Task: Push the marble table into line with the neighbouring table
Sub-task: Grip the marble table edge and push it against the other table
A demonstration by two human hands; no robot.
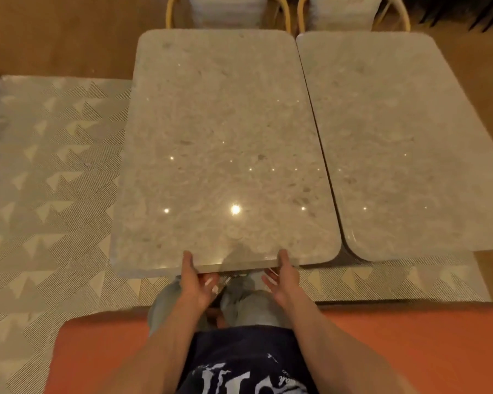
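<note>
Gripping one marble table's (222, 143) near edge, two hands — left (195, 282), right (283, 280) — face two chairs (228, 9).

You sat on an orange bench seat (410, 342) that filled the bottom of your view, in a dark shirt with white print (248, 365) and pale grey trousers (251, 308). A rug with a triangle pattern (49, 172) lay under you and ran off to your left, over a brown wooden floor (60, 38). On the far side stood two chairs with curved yellow frames and pale cushions, one on the left (225, 9) and one on the right (342, 11), close beside each other.
</note>
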